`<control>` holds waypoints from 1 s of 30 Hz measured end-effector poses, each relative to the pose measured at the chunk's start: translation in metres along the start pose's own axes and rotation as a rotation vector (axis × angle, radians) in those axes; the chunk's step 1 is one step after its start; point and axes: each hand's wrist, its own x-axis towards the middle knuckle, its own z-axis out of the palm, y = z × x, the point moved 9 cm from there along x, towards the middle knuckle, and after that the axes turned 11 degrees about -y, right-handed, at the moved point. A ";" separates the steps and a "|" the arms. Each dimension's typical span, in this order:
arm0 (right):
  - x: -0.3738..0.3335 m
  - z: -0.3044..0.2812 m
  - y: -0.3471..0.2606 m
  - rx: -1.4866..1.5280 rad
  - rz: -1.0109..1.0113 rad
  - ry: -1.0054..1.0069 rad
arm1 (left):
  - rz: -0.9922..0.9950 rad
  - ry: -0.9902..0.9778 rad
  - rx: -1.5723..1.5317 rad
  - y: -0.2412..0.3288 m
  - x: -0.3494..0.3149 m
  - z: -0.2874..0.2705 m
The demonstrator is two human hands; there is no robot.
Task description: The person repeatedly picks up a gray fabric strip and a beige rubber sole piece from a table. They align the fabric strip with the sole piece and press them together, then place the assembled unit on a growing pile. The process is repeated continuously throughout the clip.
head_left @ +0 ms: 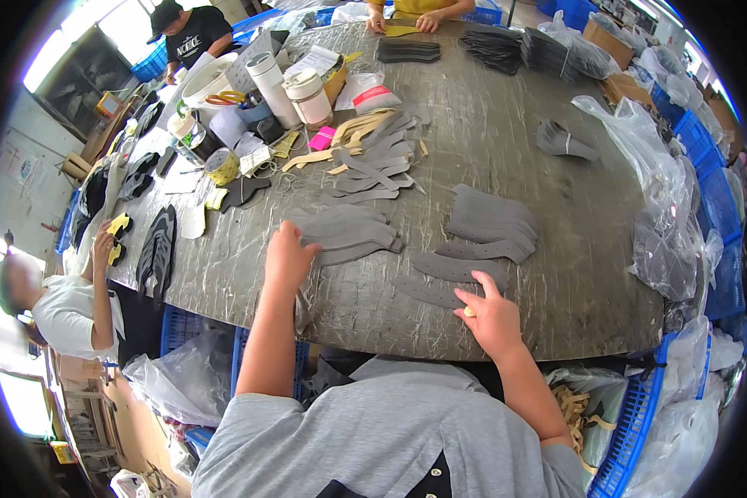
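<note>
My left hand (pixel 289 256) is at the left end of a stack of grey curved cut pieces (pixel 349 232), thumb and forefinger apart; its other fingers are partly hidden. My right hand (pixel 491 319) is over the near end of a row of overlapping grey pieces with small holes (pixel 494 220). Its forefinger and thumb are spread at two separate perforated pieces, the nearer one (pixel 427 292) lying below the other (pixel 450 266). A small pale yellow thing (pixel 470 311) shows at a fingertip; whether it is worn or held, I cannot tell.
Beyond my left hand lie a heap of grey and tan strips (pixel 373 158), a white mug (pixel 308 98) and a tall white bottle (pixel 272 87). A banded grey bundle (pixel 566 139) lies at far right, plastic bags (pixel 668 224) along the right edge. Other people work left and across.
</note>
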 end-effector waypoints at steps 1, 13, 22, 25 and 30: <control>-0.003 0.002 0.001 -0.001 -0.014 -0.016 | 0.073 0.116 0.101 0.015 -0.009 -0.005; 0.002 -0.015 -0.042 0.509 -0.127 0.062 | 0.611 -0.381 -0.110 0.158 -0.064 0.044; 0.005 -0.007 -0.044 0.867 -0.117 -0.056 | 1.007 -0.494 -0.223 0.230 -0.131 0.064; 0.002 0.003 -0.036 0.946 -0.042 -0.180 | 1.072 -0.443 -0.320 0.228 -0.135 0.067; 0.002 0.013 -0.031 0.987 0.048 -0.172 | 0.982 -0.651 -0.470 0.227 -0.131 0.070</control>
